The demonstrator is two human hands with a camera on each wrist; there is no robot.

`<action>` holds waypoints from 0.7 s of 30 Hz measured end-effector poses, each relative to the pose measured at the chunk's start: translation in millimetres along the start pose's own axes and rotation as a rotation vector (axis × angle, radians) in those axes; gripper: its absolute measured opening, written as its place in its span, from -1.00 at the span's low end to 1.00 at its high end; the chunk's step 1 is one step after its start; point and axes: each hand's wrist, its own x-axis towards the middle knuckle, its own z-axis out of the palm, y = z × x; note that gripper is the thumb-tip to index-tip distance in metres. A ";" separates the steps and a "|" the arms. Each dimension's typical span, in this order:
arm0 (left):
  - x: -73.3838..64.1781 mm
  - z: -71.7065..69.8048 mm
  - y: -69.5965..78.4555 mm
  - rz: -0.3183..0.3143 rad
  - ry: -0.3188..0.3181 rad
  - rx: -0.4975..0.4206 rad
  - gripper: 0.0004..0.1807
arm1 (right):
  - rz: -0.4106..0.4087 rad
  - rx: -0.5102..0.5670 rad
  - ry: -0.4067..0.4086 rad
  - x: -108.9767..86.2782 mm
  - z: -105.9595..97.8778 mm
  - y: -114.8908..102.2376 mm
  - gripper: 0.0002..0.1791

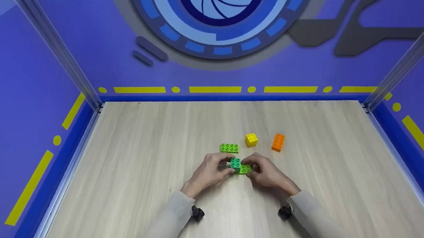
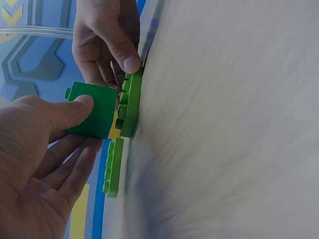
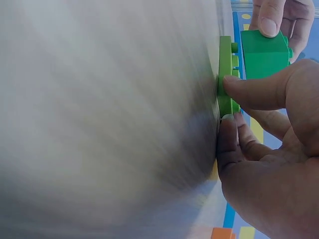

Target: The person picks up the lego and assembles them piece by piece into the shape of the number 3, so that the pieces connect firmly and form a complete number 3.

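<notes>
My left hand (image 1: 209, 171) pinches a dark green toy building block (image 1: 235, 164) between thumb and fingers. It is held over the left end of a flat light green brick (image 1: 245, 169), and a narrow gap shows between block and studs in both wrist views. Gripping the other end of that brick, my right hand (image 1: 268, 172) holds it on the table with its studs up; thumb and fingertips are on its sides in the right wrist view. Just behind lies a second flat light green brick (image 1: 229, 148), also seen in the left wrist view (image 2: 113, 169).
Farther back on the wooden table (image 1: 135, 173) stands a yellow block (image 1: 251, 140), with an orange brick (image 1: 278, 142) to its right. Blue printed walls (image 1: 177, 74) enclose the back and sides. A small black device (image 1: 197, 213) sits at each wrist.
</notes>
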 end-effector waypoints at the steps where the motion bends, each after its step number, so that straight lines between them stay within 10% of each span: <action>1: 0.0 0.5 0.5 0.001 0.000 0.003 -0.54 | -0.001 0.000 -0.001 0.0 -0.2 0.1 -0.63; 21: 4.3 4.3 -1.3 0.019 0.008 0.106 -0.56 | 0.024 -0.006 -0.003 0.9 -0.7 -2.2 -0.62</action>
